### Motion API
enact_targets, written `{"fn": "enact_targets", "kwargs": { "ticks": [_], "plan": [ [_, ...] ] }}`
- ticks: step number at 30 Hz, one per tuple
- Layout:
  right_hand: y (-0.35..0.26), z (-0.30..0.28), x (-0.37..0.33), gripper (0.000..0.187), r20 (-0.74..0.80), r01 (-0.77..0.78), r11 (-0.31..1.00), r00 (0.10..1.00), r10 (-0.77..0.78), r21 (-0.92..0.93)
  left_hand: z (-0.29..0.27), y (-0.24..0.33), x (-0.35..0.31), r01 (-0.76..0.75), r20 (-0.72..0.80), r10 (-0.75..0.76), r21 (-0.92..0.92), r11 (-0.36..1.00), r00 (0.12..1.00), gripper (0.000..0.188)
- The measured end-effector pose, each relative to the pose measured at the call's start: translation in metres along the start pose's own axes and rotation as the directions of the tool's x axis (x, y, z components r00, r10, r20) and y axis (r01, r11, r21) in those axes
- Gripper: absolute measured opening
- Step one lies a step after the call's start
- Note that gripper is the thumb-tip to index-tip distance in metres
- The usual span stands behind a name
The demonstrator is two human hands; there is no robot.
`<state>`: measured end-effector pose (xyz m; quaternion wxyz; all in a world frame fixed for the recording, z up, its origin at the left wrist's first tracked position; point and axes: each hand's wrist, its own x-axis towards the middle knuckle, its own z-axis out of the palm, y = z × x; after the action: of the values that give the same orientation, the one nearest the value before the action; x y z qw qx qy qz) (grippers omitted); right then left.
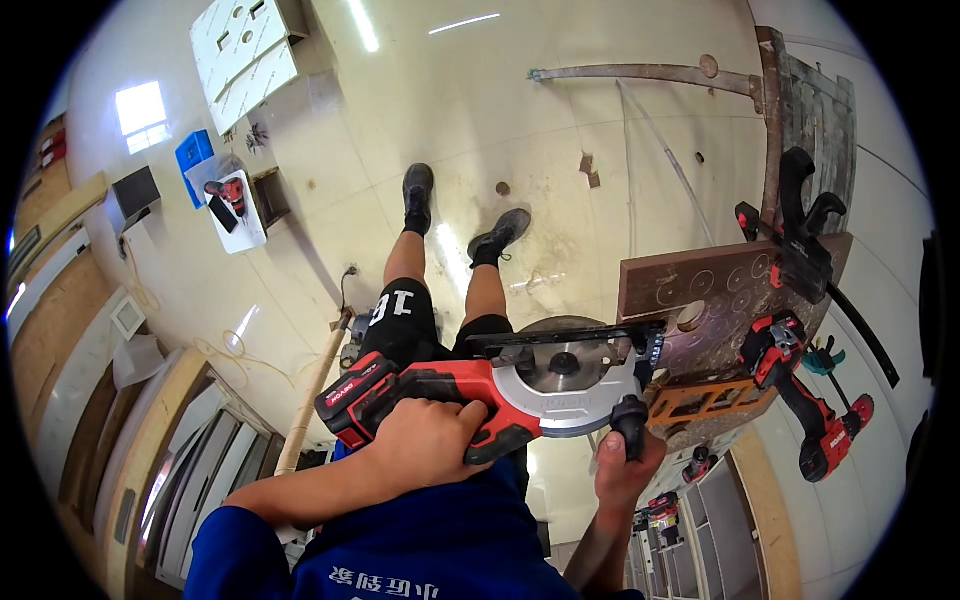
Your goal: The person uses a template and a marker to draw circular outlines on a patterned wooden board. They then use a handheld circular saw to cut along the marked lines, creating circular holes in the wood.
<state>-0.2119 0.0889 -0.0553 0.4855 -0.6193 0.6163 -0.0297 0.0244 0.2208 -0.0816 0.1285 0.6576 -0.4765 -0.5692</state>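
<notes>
A red and black cordless circular saw (566, 405) with a grey blade guard is held across the front of my body. My left hand (430, 440) is wrapped round its rear handle, beside the battery (355, 400). My right hand (630, 465) grips the black front knob (629, 420). The round blade (565, 365) shows within the guard, and the saw's black base plate faces away from me. Close to the saw's front end is a brown board (730, 285) with circles marked on it and a round hole.
A black clamp (800, 225) sits at the board's far right, near a red cordless power tool (790, 385). An orange slotted piece (700, 402) lies by the board. At left, a red drill (230, 192) rests on a white-topped stool (240, 235). Offcuts (590, 172) lie on the floor.
</notes>
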Motion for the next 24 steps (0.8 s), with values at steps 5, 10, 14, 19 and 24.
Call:
{"fn": "enact_targets", "kwargs": {
  "ticks": [5, 10, 14, 19, 24],
  "plan": [
    [0.009, -0.003, -0.004, 0.066, 0.018, 0.012, 0.999, 1.000, -0.011, -0.037, 0.001, -0.006, 0.001, -0.027, -0.017, 0.027, -0.009, 1.000, 1.000, 0.036],
    [0.009, 0.001, -0.005, 0.067, -0.011, 0.017, 1.000, 1.000, -0.017, -0.021, 0.001, -0.005, 0.000, -0.009, 0.003, 0.009, 0.007, 1.000, 1.000, 0.037],
    [0.019, -0.005, -0.006, 0.068, 0.032, 0.027, 1.000, 0.999, -0.026, -0.014, 0.000, -0.001, -0.003, 0.007, 0.026, -0.007, 0.011, 1.000, 1.000, 0.038],
    [0.002, -0.009, 0.005, 0.071, 0.067, -0.027, 0.997, 0.998, 0.023, 0.071, -0.011, 0.018, -0.009, 0.046, 0.097, -0.043, -0.026, 0.999, 0.994, 0.038],
    [0.001, -0.013, 0.010, 0.074, 0.076, -0.062, 0.991, 0.996, 0.053, 0.122, -0.013, 0.031, -0.013, 0.049, 0.112, -0.044, -0.035, 0.998, 0.993, 0.035]
  ]
}}
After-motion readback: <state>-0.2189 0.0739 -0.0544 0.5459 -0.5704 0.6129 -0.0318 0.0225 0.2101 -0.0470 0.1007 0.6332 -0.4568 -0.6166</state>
